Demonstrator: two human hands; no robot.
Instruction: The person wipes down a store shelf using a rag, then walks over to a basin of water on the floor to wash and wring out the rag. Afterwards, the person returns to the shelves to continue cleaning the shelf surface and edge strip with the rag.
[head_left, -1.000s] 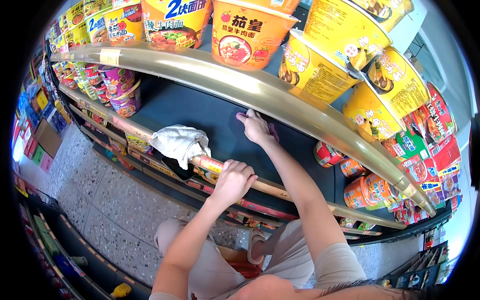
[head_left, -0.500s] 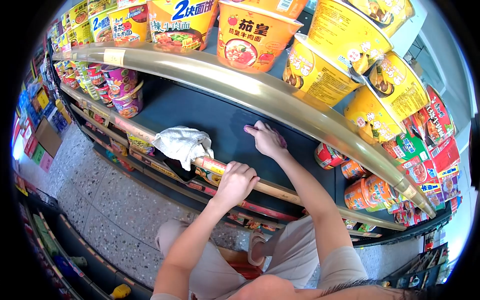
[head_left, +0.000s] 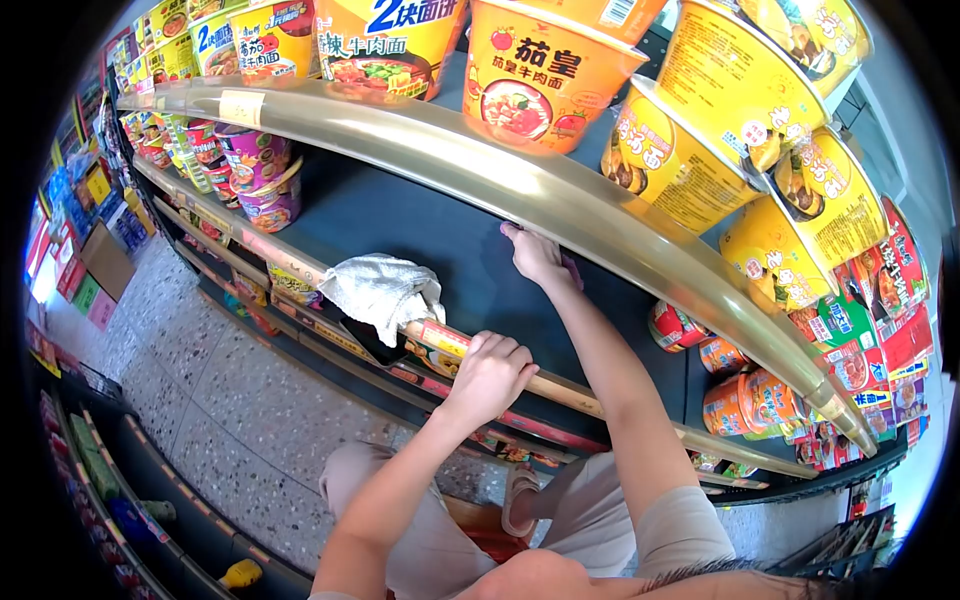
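Observation:
My right hand (head_left: pixel 537 254) reaches deep onto the dark shelf (head_left: pixel 400 215), closed over a purple cloth (head_left: pixel 573 270) that shows only at its edges. The cloth lies against the shelf surface, under the overhang of the upper shelf. My left hand (head_left: pixel 490 378) is wrapped round the front rail (head_left: pixel 570 392) of the same shelf. Just left of it, a crumpled white towel (head_left: pixel 385 292) drapes over the rail, with a dark flat object (head_left: pixel 375 342) partly showing below it.
Purple noodle cups (head_left: pixel 262 185) stand at the shelf's left end, orange and red cups (head_left: pixel 745 402) at its right. A gold-coloured upper rail (head_left: pixel 470 165) curves above my right hand. Large noodle tubs (head_left: pixel 550 75) crowd the top shelf. A yellow object (head_left: pixel 240 573) sits lower left.
My right hand has slid further back on the shelf with the purple cloth. The left hand keeps its grip on the rail. The whole view has shifted slightly.

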